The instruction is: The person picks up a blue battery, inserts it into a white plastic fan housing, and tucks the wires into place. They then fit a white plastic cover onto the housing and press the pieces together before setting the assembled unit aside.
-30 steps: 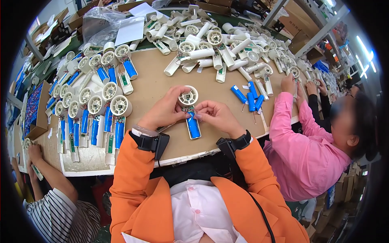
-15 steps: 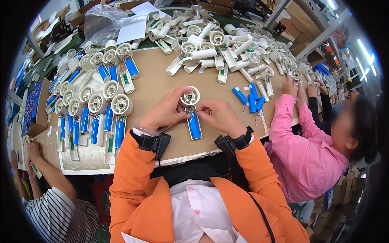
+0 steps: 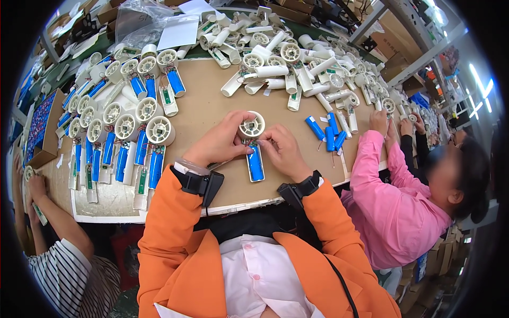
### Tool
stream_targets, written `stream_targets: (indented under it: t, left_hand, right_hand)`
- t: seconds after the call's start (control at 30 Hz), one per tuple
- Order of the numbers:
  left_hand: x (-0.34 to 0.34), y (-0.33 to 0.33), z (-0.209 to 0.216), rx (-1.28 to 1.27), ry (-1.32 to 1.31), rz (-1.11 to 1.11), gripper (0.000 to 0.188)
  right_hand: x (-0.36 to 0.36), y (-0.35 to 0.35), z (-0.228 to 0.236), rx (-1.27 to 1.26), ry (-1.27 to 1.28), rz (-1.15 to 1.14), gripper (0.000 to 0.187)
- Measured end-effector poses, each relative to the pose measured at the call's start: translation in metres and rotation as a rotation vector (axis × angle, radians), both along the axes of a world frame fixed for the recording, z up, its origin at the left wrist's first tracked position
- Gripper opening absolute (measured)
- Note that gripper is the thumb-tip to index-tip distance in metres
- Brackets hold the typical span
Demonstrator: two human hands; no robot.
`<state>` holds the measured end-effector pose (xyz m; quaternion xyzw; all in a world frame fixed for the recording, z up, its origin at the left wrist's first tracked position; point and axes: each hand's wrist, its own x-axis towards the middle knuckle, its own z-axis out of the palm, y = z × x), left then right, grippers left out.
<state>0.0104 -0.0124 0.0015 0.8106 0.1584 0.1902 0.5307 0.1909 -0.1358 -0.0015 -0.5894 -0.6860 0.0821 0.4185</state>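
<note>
Between my hands lies a white handheld fan housing (image 3: 252,123), round grilled head away from me. A blue cylindrical battery (image 3: 255,164) sits in its open handle, which points toward me. My left hand (image 3: 222,140) is closed around the left side of the housing, with its thumb at the top of the battery. From the right, my right hand (image 3: 281,148) has its fingertips pinched together at the thin wires between head and battery. What exactly those fingertips hold is too small to make out.
Several fan housings with batteries (image 3: 127,127) stand in rows at left. A heap of white housings and parts (image 3: 286,58) covers the table's far side. Loose blue batteries (image 3: 330,132) lie to the right. Co-workers sit on both sides, one in a pink sleeve (image 3: 366,159).
The whole view has shifted slightly. My right fingertips have moved a little up toward the fan head and drawn closer together; my left hand keeps its hold on the housing.
</note>
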Motion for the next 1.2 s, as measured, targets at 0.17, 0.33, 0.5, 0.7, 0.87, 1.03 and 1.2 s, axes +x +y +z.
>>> stream_targets:
  t: [0.17, 0.33, 0.5, 0.7, 0.87, 1.03, 1.2]
  left_hand:
    - [0.0, 0.0, -0.001, -0.021, -0.013, 0.007, 0.071]
    - [0.001, 0.002, -0.003, -0.008, -0.013, 0.002, 0.072]
    - [0.0, 0.001, -0.002, 0.005, -0.017, -0.002, 0.071]
    - [0.001, 0.001, -0.001, 0.009, -0.012, 0.005, 0.071]
    - [0.0, 0.001, -0.001, -0.013, -0.002, 0.004, 0.071]
    - [0.0, 0.001, -0.002, 0.004, -0.002, 0.007, 0.071]
    - [0.0, 0.001, -0.003, 0.008, -0.01, 0.005, 0.071]
  right_hand:
    - [-0.004, 0.002, -0.003, 0.006, 0.015, -0.02, 0.01]
    - [-0.002, 0.001, -0.002, 0.028, -0.018, -0.006, 0.01]
    - [-0.001, -0.005, 0.002, 0.058, -0.153, -0.009, 0.011]
    - [-0.006, -0.002, 0.002, 0.093, -0.189, -0.049, 0.012]
    - [-0.008, 0.001, -0.002, 0.106, -0.181, -0.081, 0.012]
    - [-0.01, 0.0, -0.003, 0.103, -0.15, -0.085, 0.012]
    - [-0.012, -0.002, -0.002, 0.068, -0.09, -0.091, 0.011]
